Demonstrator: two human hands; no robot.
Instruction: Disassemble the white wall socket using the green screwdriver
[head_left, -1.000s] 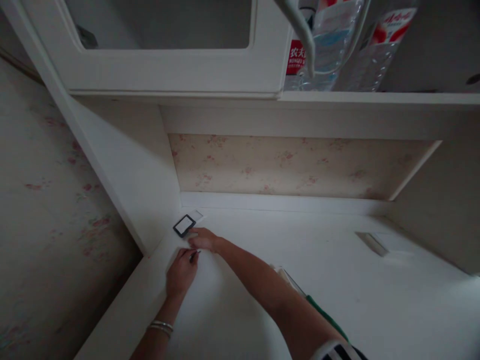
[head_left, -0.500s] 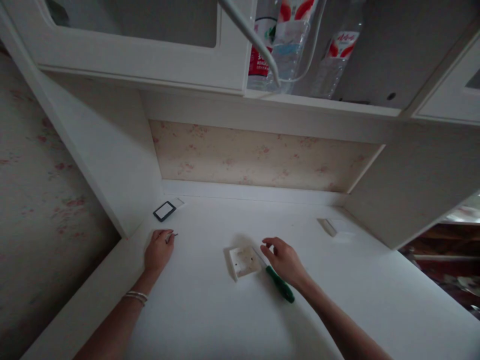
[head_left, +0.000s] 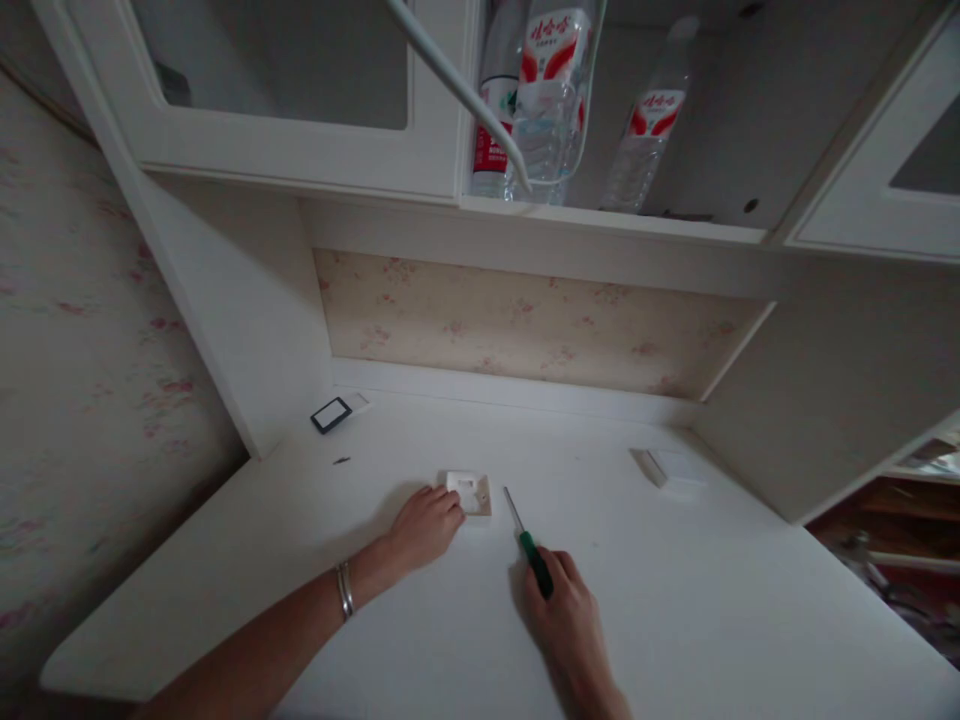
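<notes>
A small white square plate with holes (head_left: 470, 492) lies on the white desk (head_left: 675, 600). My left hand (head_left: 424, 525) rests against its left edge, fingers curled on the plate. My right hand (head_left: 564, 615) is closed round the green handle of a screwdriver (head_left: 525, 538), whose metal shaft points away along the desk, just right of the plate. A small dark screw (head_left: 341, 461) lies loose on the desk to the left, apart from both hands.
A small black-framed rectangle (head_left: 331, 414) lies in the back left corner. A white block (head_left: 671, 468) sits at the back right. Above, an open cabinet shelf holds water bottles (head_left: 551, 100); a white door edge (head_left: 457, 90) slants across. Flowered wall on the left.
My left hand left the screw near the corner and moved right to the plate. My right hand took hold of the screwdriver handle. The plate now lies further back.
</notes>
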